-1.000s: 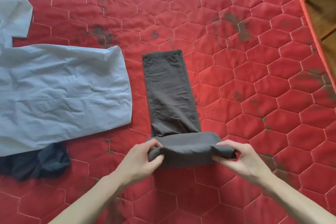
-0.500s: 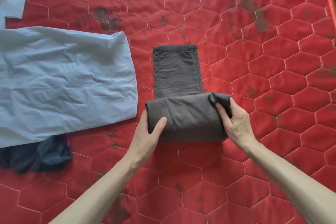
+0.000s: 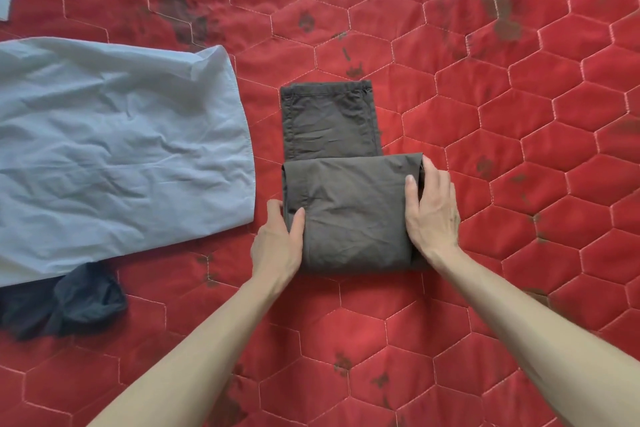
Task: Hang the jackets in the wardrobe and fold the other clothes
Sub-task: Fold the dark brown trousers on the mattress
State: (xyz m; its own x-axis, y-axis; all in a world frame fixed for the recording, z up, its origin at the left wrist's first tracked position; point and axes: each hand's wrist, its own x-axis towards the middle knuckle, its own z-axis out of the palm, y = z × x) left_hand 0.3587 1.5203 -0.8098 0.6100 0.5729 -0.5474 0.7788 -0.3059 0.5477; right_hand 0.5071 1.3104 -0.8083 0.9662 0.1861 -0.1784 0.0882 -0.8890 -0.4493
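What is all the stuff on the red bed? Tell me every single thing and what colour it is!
quilt: one, red with hexagon stitching and dark stains, fills the whole view under everything.
trousers: one pair, dark brown, in the middle, partly folded over with a flat strip still lying beyond the fold.
shirt: one, light blue, spread flat and wrinkled at the left; another bit of it shows at the top left corner.
dark cloth: one, navy, bunched up at the lower left, partly under the shirt's edge.
left hand: one, gripping the left edge of the folded trousers, thumb on top.
right hand: one, pressing on the right edge of the folded trousers, fingers straight.
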